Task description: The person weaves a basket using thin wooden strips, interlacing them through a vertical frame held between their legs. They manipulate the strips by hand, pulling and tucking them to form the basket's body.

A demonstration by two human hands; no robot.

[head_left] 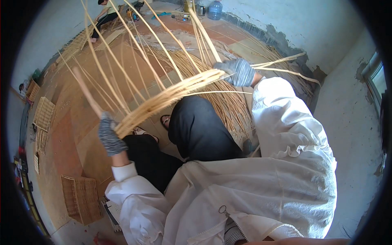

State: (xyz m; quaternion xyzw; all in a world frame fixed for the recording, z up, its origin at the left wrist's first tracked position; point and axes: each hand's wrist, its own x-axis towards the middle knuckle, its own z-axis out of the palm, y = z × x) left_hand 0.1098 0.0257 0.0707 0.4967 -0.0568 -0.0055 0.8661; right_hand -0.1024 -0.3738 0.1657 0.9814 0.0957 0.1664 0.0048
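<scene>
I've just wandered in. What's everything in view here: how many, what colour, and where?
Weaving: one, tan, centre
Uprights: several, tan, rising from weaving
Stick: one, brown, centre left
Loose rods: many, tan, centre right floor
Basket: one, brown, lower left
Wickerwork: several, tan, far left
Jug: one, blue, far wall
Window: one, pale, right edge
Co-worker: one, dark trousers, upper left
Clutter: uncounted, mixed, edges; too small to name
Shirt: one, white, lower centre
Legs: two, black-clad, centre
Left hand: one, grey-gloved, on stick
Right hand: one, grey-gloved, weaving's right end

gloved left hand (pixel 111 134) nearer, gloved right hand (pixel 236 72) farther out, both curled
</scene>
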